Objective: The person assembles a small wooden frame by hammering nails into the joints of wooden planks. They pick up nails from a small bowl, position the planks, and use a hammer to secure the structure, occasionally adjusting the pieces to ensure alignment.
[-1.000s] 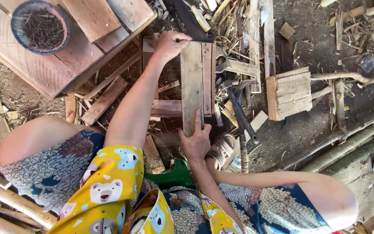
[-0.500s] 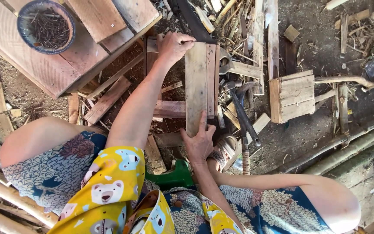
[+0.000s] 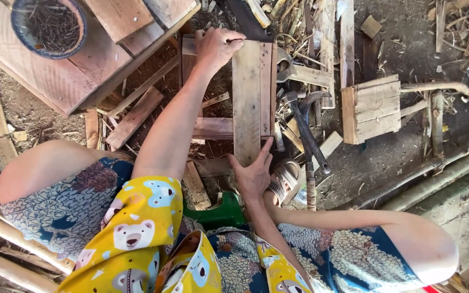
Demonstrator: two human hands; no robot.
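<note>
Head view looks straight down at a seated person's lap and the dirt ground (image 3: 403, 179) in front, which is strewn with wood scraps and shavings. Largest among the things is a pale wooden panel (image 3: 39, 76) at the upper left, with shorter boards lying on top of it and a round blue bowl of nails (image 3: 49, 26) resting on its far corner. Long bamboo poles (image 3: 441, 173) run slantwise at the right edge.

Between the knees lies the plank assembly (image 3: 253, 100): pale slats laid side by side, running away from the person, across a darker crosspiece (image 3: 213, 128). The left hand (image 3: 218, 46) is at the far end of the slats, fingers curled down over the top edge and gripping it. The right hand (image 3: 253, 173) rests at the near end, thumb and forefinger spread apart in a V against the slat's end, the remaining fingers loosely bent; it presses the wood rather than enclosing it.

Well apart to the right sits a small square crate panel (image 3: 373, 108) made of slats. Just beside the plank assembly on the right lies a claw hammer (image 3: 305, 133), head away from the person, handle pointing back toward a sandalled foot (image 3: 286, 179). A green plastic object (image 3: 218, 214) shows under the right wrist, partly hidden.
</note>
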